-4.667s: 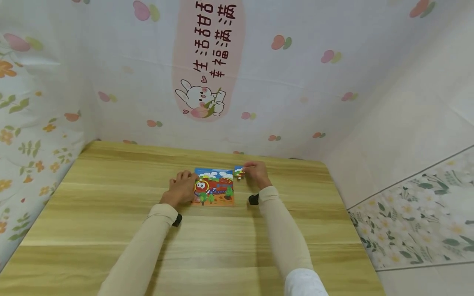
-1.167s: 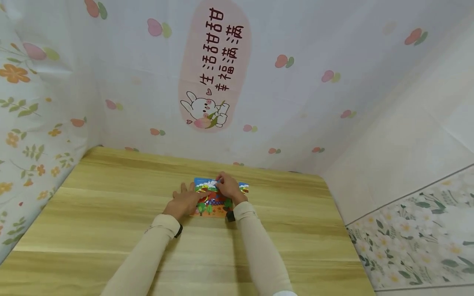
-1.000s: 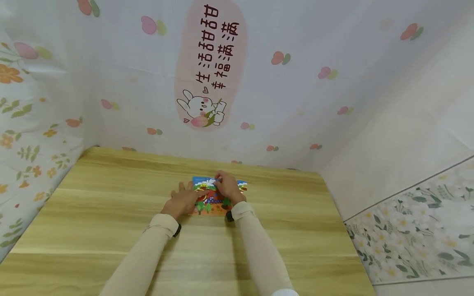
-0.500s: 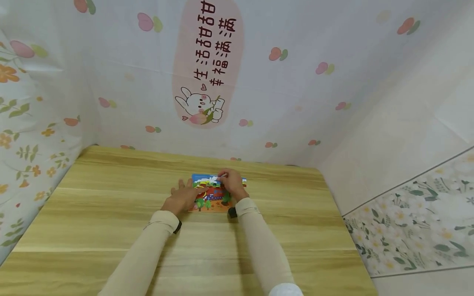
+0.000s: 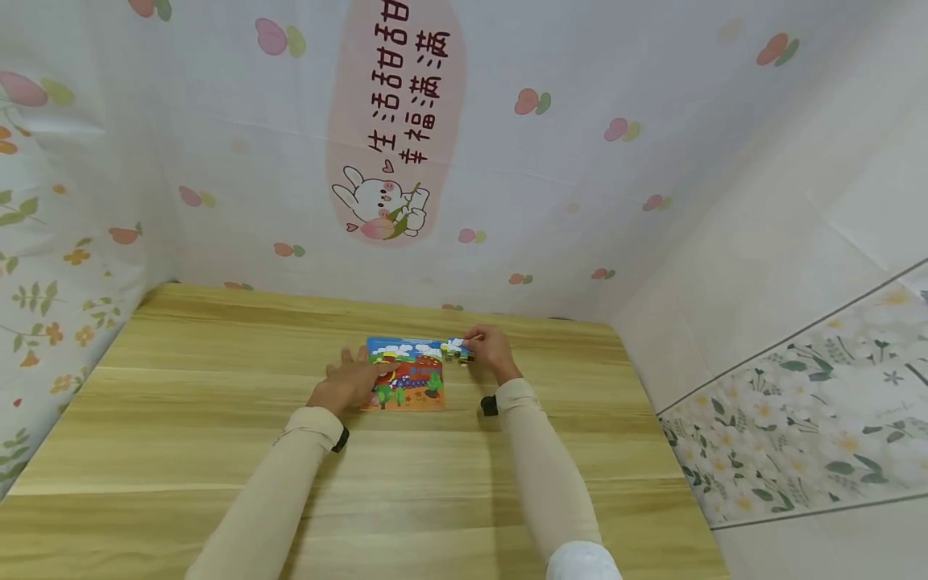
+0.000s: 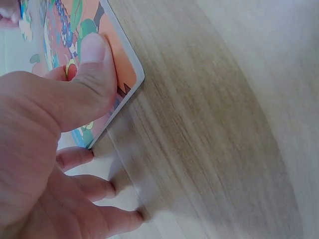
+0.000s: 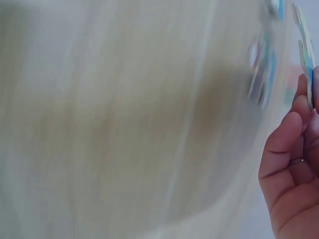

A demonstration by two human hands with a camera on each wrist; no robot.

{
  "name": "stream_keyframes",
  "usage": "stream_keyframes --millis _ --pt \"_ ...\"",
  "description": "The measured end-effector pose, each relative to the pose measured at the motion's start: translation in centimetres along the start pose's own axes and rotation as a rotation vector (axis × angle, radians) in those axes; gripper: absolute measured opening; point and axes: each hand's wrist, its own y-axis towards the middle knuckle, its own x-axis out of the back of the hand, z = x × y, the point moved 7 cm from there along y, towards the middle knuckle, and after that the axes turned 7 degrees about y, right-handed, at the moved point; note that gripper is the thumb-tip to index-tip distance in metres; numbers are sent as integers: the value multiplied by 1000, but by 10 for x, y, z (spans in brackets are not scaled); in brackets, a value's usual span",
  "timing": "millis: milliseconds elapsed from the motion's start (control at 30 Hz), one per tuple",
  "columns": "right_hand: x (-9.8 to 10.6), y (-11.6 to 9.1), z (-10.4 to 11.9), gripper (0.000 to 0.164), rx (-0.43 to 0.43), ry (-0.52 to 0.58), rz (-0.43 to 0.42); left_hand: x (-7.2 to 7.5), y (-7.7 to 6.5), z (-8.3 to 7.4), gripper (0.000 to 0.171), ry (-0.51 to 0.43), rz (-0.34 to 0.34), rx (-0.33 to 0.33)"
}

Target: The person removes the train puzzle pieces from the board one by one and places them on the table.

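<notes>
A flat jigsaw puzzle point(image 5: 416, 395) with a red cartoon train lies on the table. My left hand point(image 5: 348, 381) rests at its left side. In the left wrist view, the thumb point(image 6: 94, 59) presses on the picture near a corner, and the other fingers spread over the edge and table. My right hand point(image 5: 493, 352), right of the puzzle, pinches a thin puzzle piece point(image 7: 308, 69) between thumb and fingers. The piece has blue and white on it. Below it in the right wrist view, a loose puzzle piece point(image 7: 261, 74) shows blurred on the table.
The wood-grain table point(image 5: 406, 483) reaches back to a white cloth point(image 5: 565, 242) printed with fruit and a rabbit. Flowered cloth hangs at the left, and a pale wall with a flowered band point(image 5: 812, 427) stands at the right.
My right hand has moved from the puzzle's upper part out to the right, now with a puzzle piece in its fingers. The left hand stays on the puzzle's left side. The head view shifts slightly.
</notes>
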Motion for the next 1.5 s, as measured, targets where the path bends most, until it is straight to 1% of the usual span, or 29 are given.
stream_keyframes --millis 100,300,467,533,700,867,933,1000,1100,1267,1500 --pt "15 -2 -18 11 -30 8 -24 -2 0 1 76 -4 -3 2" --pt "40 -3 -44 10 -37 30 -80 -1 -1 0 78 0 -3 3" --pt "49 -2 -54 11 -28 20 -105 0 -2 0 80 -2 3 8" --pt "51 -3 -55 11 -16 -7 -109 0 -2 -1 79 -5 0 4" --pt "53 -2 -54 12 7 -69 -127 1 -1 -3 76 1 -19 -18" --pt "49 3 -51 17 42 -51 -128 3 0 1 77 -13 -17 2" --pt "47 3 -51 19 32 -39 -124 3 0 2 78 -15 -9 6" --pt "47 3 -52 21 1 -28 -124 2 1 2 77 -12 0 2" --pt "46 3 -53 23 -32 -42 -119 1 2 2 75 -7 7 0" --pt "43 5 -50 22 -24 -106 -100 1 1 3 74 -5 9 14" --pt "38 5 -48 19 -52 -129 -102 2 -1 2 77 -21 4 -2"
